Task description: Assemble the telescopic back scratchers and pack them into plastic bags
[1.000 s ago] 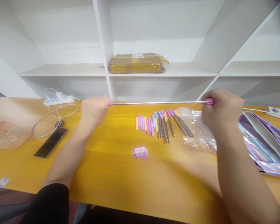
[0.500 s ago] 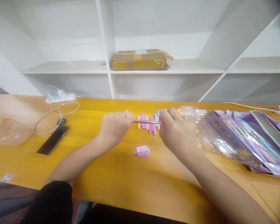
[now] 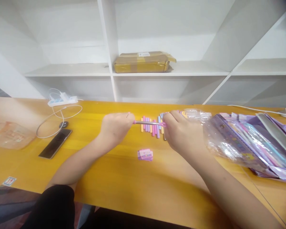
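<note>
Both fists are raised over the desk, with a thin silver rod with pink ends (image 3: 147,123) stretched level between them. My left hand (image 3: 116,127) is closed on the rod's left end. The other end is gripped by my right hand (image 3: 183,130), whose fingers hide that part; I cannot tell what kind of tool the rod is. Behind it on the desk lies a row of pastel sticks (image 3: 147,124), pink, purple, orange and blue, partly covered by my right hand. A small stack of pink and purple cards (image 3: 145,154) rests below the hands.
To the right are crumpled clear plastic wrapping (image 3: 224,149) and an open purple box (image 3: 240,143) with packaged pens. On the left are a phone (image 3: 55,143), a black mouse (image 3: 63,124), a power strip (image 3: 63,100) and an orange-tinted bag (image 3: 11,135). A taped carton (image 3: 143,63) sits on the shelf.
My left hand has shifted slightly left, and a little more of the silver rod shows between the hands. Both hands keep their grip.
</note>
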Demonstrator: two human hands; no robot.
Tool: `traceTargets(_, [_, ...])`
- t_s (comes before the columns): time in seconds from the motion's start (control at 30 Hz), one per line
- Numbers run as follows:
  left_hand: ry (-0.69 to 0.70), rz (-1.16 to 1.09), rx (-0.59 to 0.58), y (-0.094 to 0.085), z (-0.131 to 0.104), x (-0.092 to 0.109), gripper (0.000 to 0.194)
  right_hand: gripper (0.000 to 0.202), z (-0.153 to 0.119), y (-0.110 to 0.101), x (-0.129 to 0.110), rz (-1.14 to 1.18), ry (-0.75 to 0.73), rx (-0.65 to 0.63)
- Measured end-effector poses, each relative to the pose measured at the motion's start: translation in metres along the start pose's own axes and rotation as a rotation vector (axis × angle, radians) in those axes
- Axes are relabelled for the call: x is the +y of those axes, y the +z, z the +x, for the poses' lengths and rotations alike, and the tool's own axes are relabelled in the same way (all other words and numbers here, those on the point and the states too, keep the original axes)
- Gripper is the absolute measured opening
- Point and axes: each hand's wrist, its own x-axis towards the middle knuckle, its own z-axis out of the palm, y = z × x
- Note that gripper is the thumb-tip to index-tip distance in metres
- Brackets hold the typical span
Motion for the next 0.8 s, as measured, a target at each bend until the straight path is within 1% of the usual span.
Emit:
traceTargets(0.1, [-0.009, -0.002, -0.007, 0.000, 0.000, 0.001, 0.034, 0.015, 0.001, 0.000, 0.001, -0.034, -0.008, 0.000])
traceTargets(0.3, [-0.009, 0.000, -0.017, 0.003, 0.001, -0.004, 0.033, 0.016, 0.000, 0.002, 0.004, -0.042, -0.023, -0.043])
traceTargets(0.43, [0.030, -0.002, 0.034, 0.007, 0.002, -0.008, 0.032, 0.016, -0.001, 0.004, 0.006, -0.036, -0.045, -0.020])
traceTargets(0.53, [0.040, 0.007, 0.074, 0.011, 0.003, -0.010, 0.036, 0.014, 0.001, 0.006, 0.006, -0.030, -0.032, -0.031])
traceTargets(0.63, [0.031, 0.003, 0.068, 0.014, 0.004, -0.013, 0.040, 0.013, 0.003, 0.008, 0.008, -0.030, -0.030, -0.043])
traceTargets(0.8, [0.014, 0.024, 0.055, 0.014, 0.005, -0.023, 0.037, 0.015, 0.004, 0.007, 0.019, -0.070, -0.002, -0.047])
